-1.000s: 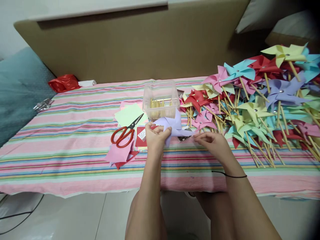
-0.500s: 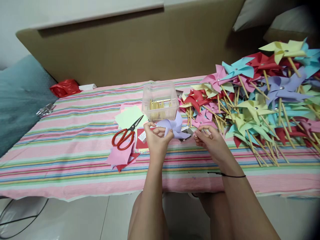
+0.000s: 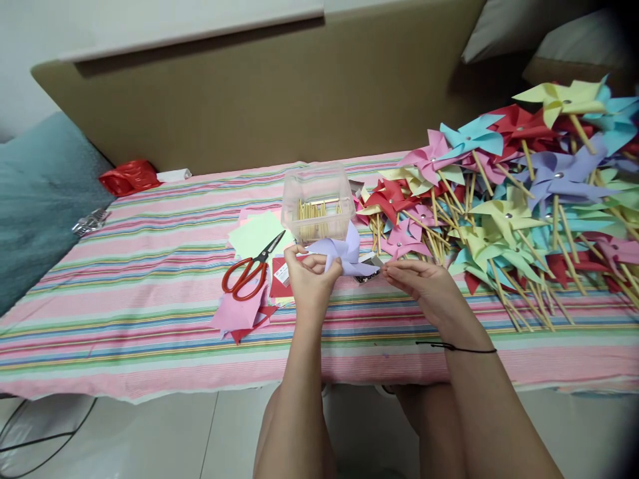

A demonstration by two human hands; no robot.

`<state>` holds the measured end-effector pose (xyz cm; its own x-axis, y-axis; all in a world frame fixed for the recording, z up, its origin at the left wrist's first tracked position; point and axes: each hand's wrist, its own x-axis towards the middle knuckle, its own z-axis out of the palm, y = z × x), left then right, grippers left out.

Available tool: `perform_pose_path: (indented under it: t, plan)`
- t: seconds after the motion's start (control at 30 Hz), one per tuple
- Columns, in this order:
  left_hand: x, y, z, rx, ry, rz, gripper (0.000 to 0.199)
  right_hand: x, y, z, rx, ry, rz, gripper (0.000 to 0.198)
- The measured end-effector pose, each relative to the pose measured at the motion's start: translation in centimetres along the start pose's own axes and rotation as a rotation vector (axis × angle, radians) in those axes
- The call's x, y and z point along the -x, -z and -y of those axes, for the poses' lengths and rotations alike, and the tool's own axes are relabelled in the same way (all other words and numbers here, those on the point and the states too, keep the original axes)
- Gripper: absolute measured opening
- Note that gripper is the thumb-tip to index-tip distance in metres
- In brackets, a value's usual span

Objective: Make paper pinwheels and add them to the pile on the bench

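Note:
My left hand point(image 3: 313, 278) pinches a purple paper pinwheel point(image 3: 344, 253) whose blades are folded in; no stick shows on it. Just to its right, my right hand point(image 3: 412, 278) has thumb and fingertips pressed together, and what they hold, if anything, is too small to name. Behind the pinwheel, partly covered by it, lies a small open box point(image 3: 370, 261) with shiny bits inside. A clear plastic container point(image 3: 319, 179) holding several short wooden sticks point(image 3: 312, 210) stands beyond my left hand.
Left of my hands, red-handled scissors point(image 3: 252, 267) rest on stacked paper squares point(image 3: 253, 234). A large heap of finished pinwheels point(image 3: 509, 216) covers the right side of the striped cloth point(image 3: 164, 266). At the far left lies a red plastic bag point(image 3: 130, 177).
My right hand has turned, its fingers now straighter and pinched together near the pinwheel's right blade. My left hand keeps the purple pinwheel in nearly the same place.

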<state>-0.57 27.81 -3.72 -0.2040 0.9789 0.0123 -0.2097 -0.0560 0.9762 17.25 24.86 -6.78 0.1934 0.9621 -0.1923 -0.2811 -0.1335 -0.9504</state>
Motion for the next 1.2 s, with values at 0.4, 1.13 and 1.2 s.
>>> perform_pose_path:
  t: [0.4, 1.13, 1.2]
  plan:
    - [0.0, 0.0, 0.1, 0.019, 0.013, 0.018, 0.053, 0.1, -1.0, 1.3, -0.096, 0.183, -0.010, 0.023]
    - [0.8, -0.9, 0.4, 0.031, 0.020, 0.160, 0.052, 1.0, -3.5, 1.3, 0.329, 0.520, 0.044, 0.005]
    - [0.8, -0.9, 0.3, 0.038, 0.005, 0.165, 0.052, 1.1, -3.5, 1.3, 0.377, 0.548, 0.030, 0.004]
